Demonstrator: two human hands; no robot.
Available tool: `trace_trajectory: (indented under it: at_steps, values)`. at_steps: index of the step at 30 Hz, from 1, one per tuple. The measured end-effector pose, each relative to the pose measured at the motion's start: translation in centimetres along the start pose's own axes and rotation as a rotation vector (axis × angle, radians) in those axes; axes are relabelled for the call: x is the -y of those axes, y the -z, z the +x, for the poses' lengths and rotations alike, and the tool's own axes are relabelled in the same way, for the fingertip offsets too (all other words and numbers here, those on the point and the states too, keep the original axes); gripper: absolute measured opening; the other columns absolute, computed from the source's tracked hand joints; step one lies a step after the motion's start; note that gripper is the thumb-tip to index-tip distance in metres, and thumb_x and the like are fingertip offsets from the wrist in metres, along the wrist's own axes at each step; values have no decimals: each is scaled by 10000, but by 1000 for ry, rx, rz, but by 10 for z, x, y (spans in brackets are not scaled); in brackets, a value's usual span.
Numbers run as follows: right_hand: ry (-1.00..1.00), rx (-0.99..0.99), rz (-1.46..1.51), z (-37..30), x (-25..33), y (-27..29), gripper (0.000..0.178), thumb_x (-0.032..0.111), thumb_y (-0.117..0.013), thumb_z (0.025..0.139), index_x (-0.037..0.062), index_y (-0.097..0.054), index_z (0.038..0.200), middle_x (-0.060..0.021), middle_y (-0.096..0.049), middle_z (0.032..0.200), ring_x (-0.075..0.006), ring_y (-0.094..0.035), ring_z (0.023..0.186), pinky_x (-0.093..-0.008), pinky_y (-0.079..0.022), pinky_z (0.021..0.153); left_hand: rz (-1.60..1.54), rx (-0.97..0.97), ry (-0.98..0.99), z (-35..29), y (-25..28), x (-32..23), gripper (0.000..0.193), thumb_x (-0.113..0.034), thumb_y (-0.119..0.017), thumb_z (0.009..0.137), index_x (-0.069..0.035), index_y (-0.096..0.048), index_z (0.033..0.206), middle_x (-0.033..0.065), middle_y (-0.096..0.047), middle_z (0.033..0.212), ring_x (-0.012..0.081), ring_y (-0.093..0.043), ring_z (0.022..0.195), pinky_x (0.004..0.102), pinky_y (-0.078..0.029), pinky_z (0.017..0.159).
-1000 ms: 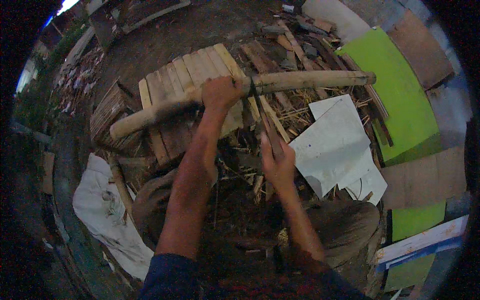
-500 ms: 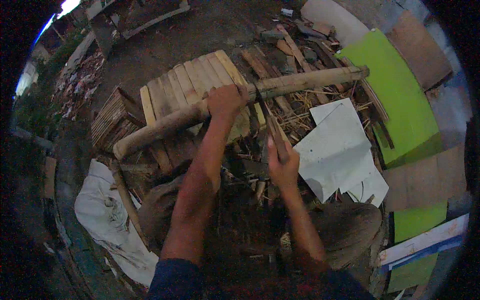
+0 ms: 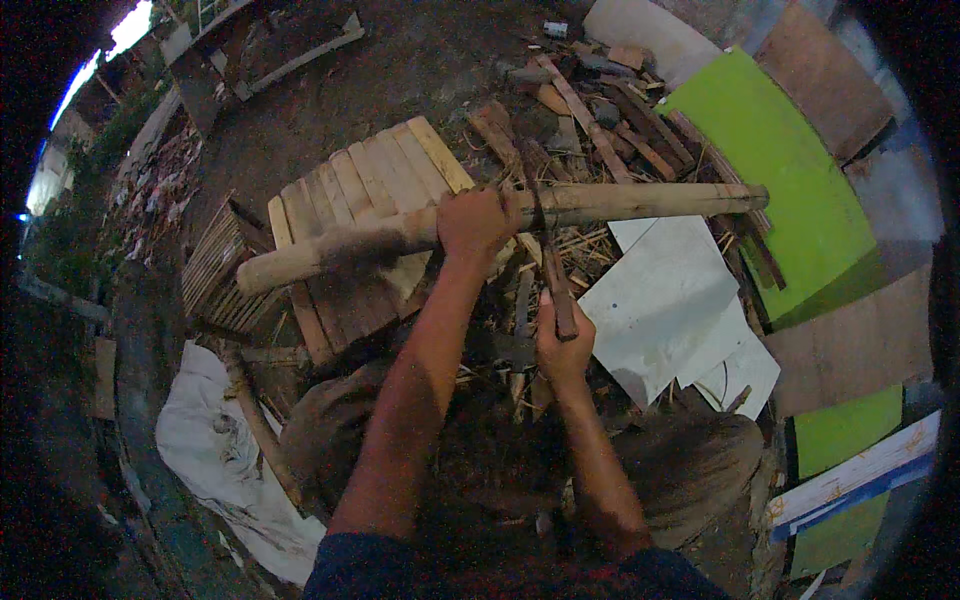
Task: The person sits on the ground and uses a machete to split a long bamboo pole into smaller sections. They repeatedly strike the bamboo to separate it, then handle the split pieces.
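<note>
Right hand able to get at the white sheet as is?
Likely yes: the white sheet lies just right of the right hand, nothing visibly between, but it grips a narrow tool.

You can read no words or numbers here. The white-and-blue board (image 3: 855,476) at your lower right bears orange marks, too blurred for you to make out; the small pale container (image 3: 555,30) up top is too tiny to read.
</note>
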State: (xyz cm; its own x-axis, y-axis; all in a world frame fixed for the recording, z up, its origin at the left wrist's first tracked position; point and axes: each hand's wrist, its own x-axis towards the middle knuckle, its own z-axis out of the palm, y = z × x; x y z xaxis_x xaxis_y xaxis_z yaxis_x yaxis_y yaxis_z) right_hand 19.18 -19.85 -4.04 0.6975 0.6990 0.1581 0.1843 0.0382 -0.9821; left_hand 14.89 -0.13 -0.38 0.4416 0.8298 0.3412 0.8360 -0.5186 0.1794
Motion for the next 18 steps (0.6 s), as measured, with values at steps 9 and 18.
trace_trajectory:
  at_steps: [9,18]
  values:
    - [73,59,-165,8,-57,13,231,235,-639,974,4,-659,973,18,-558,642,-63,-497,574,-264,-386,527,41,147,18,14,-11,2,565,-481,-422,947,-20,-734,853,192,-714,818,353,-707,785,493,-521,812]
    - [-76,218,-211,-69,54,73,209,183,-612,979,-1,-668,1061,-62,-623,776,-107,-556,642,-285,-446,574,22,183,89,26,1,17,579,-480,-420,940,-13,-739,817,198,-709,769,377,-702,729,503,-542,741]
